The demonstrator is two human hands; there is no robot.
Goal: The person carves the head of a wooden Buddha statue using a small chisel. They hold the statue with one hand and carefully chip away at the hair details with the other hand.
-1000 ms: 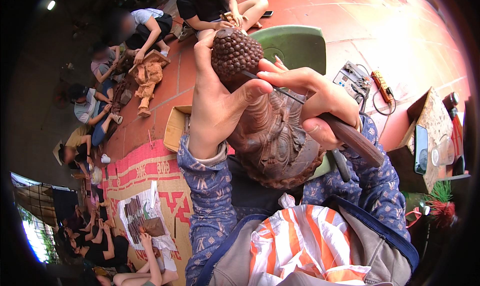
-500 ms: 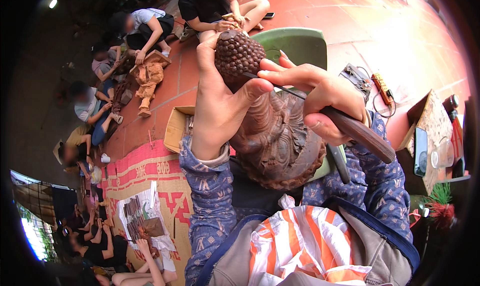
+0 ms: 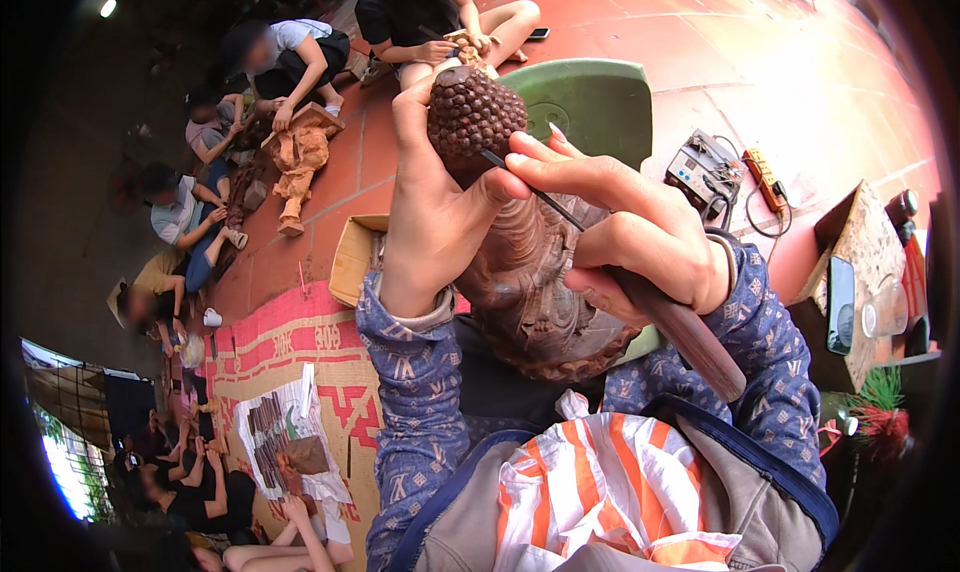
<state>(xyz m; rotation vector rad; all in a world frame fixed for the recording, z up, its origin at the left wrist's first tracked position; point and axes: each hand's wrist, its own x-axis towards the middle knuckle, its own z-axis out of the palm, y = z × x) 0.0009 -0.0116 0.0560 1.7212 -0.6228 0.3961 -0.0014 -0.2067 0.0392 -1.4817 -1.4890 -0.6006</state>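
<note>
A dark brown carved wooden statue stands before me, its head covered in small round knobs. Around the left side of that head my left hand is wrapped, its thumb against the tool's blade. My right hand grips a carving chisel with a thin dark blade and a thick wooden handle. The blade's tip touches the head just below the knobs, with the right fingertips resting near it. The statue's face is turned away or hidden by my hands.
Behind the statue is a green plastic chair. A grey electrical box and a power strip lie on the tiles at right. A cardboard box and a patterned mat are at left. Several people sit carving beyond.
My right hand has shifted left and turned, swinging the chisel's handle down and toward me. The blade's tip stays at the head, and my left hand keeps its hold.
</note>
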